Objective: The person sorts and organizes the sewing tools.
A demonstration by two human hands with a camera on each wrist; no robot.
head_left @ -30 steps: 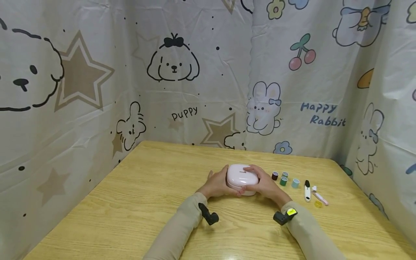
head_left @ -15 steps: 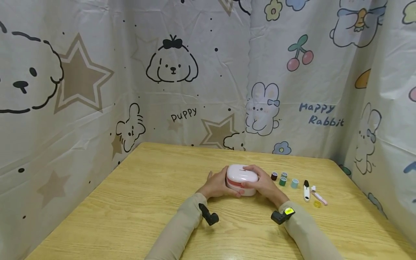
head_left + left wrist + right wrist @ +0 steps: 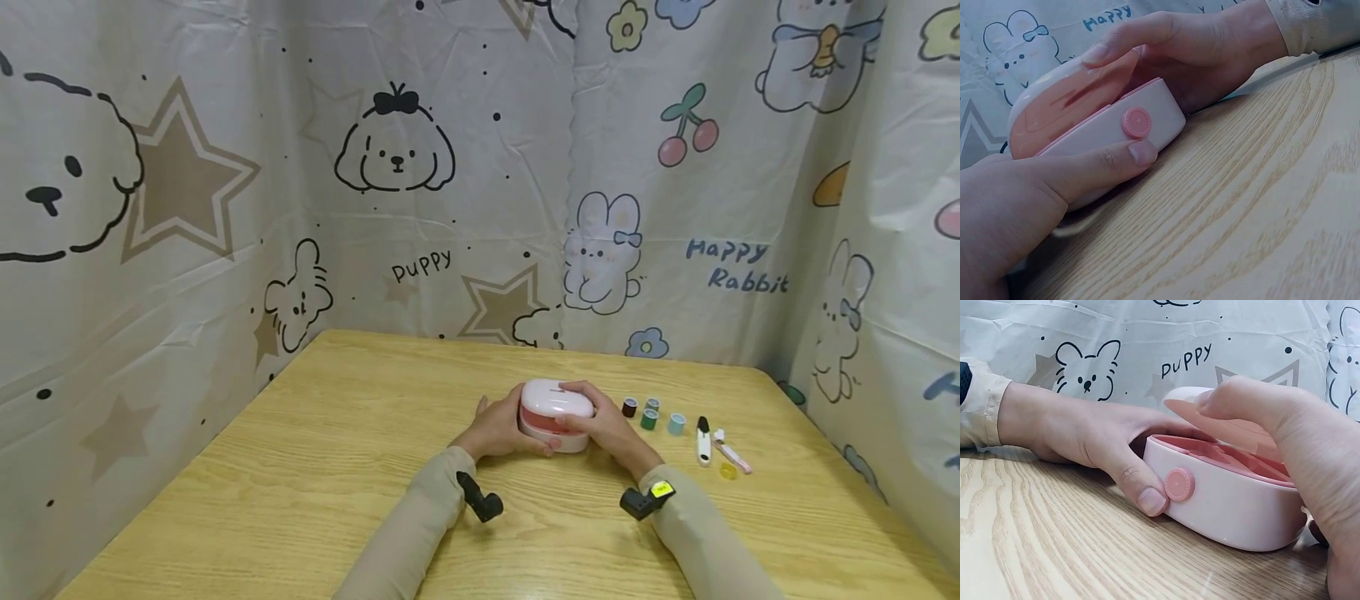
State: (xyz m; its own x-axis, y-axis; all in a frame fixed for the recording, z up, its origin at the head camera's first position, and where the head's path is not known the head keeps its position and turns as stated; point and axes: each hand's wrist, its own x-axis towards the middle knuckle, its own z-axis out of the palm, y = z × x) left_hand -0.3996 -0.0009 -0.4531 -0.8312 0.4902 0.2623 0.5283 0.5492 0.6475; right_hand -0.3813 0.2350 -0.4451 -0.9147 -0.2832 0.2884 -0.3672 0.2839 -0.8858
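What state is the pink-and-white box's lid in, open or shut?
Partly open. In the right wrist view the lid is tilted up off the base, the gap baring part of the pink interior.

Curtained nook: printed drapes (image 3: 450, 221) on 3 sides of wood tbl (image 3: 262, 500)

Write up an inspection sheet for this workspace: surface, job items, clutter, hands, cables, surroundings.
Surface: wood-grain table, no spills seen.
Job items: pale box on the table, lid partly raised, pink inside showing; round pink button on the front.
Clutter: to the right, four small spools, a black-and-white tool, a pink tool and a small yellow item.
Hands: left hand holds the box, thumb by the button; right hand grips the lid.
Cables: nothing seen.
Surroundings: cartoon-printed curtains behind and at both sides.
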